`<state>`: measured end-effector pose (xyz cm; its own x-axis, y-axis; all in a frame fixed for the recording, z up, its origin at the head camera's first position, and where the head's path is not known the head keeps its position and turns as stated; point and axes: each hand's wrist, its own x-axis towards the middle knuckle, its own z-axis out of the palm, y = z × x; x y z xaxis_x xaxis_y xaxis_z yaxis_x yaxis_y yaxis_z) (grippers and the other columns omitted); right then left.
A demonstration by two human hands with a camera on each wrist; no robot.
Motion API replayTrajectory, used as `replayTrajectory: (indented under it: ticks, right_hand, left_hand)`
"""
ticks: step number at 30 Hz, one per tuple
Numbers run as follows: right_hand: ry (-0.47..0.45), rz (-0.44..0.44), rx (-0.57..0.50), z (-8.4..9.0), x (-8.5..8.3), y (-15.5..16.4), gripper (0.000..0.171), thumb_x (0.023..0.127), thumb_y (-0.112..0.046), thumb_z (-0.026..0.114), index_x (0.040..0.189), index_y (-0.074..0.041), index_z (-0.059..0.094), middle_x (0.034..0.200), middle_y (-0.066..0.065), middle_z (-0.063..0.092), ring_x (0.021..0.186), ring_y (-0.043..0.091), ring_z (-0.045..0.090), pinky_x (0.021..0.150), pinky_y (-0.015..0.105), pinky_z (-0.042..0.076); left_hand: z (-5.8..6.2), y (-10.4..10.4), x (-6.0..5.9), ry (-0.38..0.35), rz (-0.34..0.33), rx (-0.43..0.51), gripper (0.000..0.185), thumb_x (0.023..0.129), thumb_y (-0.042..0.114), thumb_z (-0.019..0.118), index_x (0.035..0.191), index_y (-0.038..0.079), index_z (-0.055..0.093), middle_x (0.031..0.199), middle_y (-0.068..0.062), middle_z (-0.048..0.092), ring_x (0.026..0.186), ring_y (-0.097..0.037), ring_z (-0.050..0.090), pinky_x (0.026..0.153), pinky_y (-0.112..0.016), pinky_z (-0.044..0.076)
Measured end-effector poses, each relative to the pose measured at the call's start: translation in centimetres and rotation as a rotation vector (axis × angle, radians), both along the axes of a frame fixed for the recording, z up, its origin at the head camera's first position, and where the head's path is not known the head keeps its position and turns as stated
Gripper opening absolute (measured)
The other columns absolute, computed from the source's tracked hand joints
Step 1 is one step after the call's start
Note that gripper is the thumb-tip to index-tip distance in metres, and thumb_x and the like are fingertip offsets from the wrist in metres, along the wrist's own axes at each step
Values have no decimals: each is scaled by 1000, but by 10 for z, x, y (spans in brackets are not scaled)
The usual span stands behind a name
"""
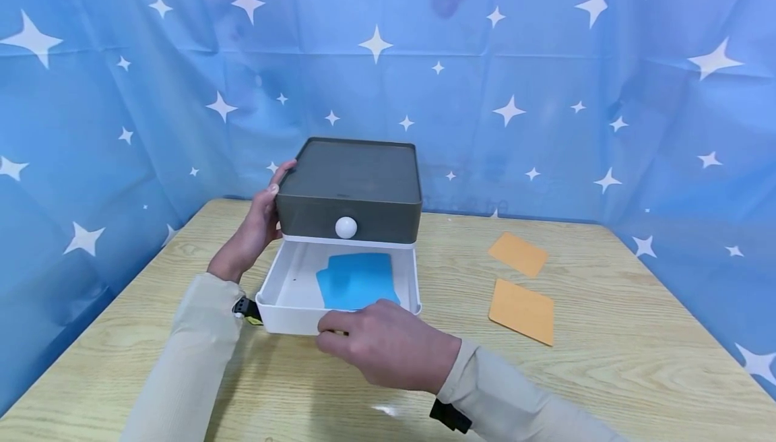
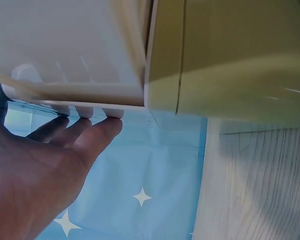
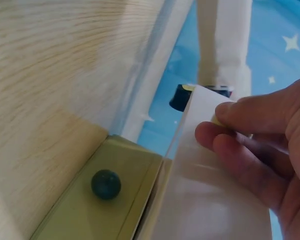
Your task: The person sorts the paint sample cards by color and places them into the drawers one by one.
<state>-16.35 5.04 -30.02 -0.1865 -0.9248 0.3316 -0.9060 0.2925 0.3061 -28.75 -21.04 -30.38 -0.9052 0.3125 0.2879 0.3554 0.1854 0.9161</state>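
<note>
A small drawer unit stands on the wooden table (image 1: pixel 618 368). Its grey upper part (image 1: pixel 351 172) carries a round white knob (image 1: pixel 346 227). The white lower drawer (image 1: pixel 283 283) is pulled out toward me, and blue cards (image 1: pixel 358 279) lie inside it. My left hand (image 1: pixel 261 223) rests against the unit's left side, thumb on the top edge; in the left wrist view its fingers (image 2: pixel 90 135) lie straight along the white drawer (image 2: pixel 65 50). My right hand (image 1: pixel 330 333) grips the drawer's front wall, and in the right wrist view its thumb and fingers (image 3: pixel 230 132) pinch the drawer front (image 3: pixel 210 200).
Two orange cards (image 1: pixel 518 253) (image 1: pixel 523 310) lie flat on the table to the right of the unit. A blue curtain with white stars (image 1: pixel 545 91) closes in the back and both sides of the table.
</note>
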Motion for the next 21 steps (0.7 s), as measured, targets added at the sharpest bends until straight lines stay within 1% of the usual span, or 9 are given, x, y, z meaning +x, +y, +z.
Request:
replayTrajectory:
  ticks: [7, 14, 17, 21]
  right_hand:
    - [30, 13, -41, 3, -3, 0, 13, 90, -10, 71, 99, -19, 69, 105, -10, 71, 69, 1, 66, 63, 17, 53]
    - [18, 2, -35, 0, -10, 0, 15, 89, -8, 71, 100, -18, 70, 106, -9, 72, 71, 2, 68, 65, 15, 54]
    - [20, -9, -38, 0, -13, -1, 15, 90, -8, 71, 100, -18, 70, 107, -9, 72, 74, 2, 69, 66, 15, 54]
    - [33, -45, -36, 0, -20, -1, 16, 90, -11, 72, 104, -18, 71, 109, -8, 73, 78, 4, 71, 69, 17, 56]
  left_hand:
    - [0, 1, 1, 1, -3, -2, 56, 101, 58, 4, 157, 51, 5, 169, -2, 3, 144, -45, 26, 88, -44, 45]
    - [-1, 2, 2, 0, 4, -8, 57, 101, 58, 4, 157, 51, 5, 170, -1, 2, 144, -46, 26, 90, -46, 45]
    - [0, 2, 2, 0, 4, -7, 57, 101, 58, 4, 157, 51, 5, 170, -1, 1, 144, -46, 24, 92, -50, 45]
    - [1, 1, 2, -5, 3, -5, 56, 101, 58, 4, 157, 51, 5, 170, 0, 0, 146, -46, 22, 96, -60, 42]
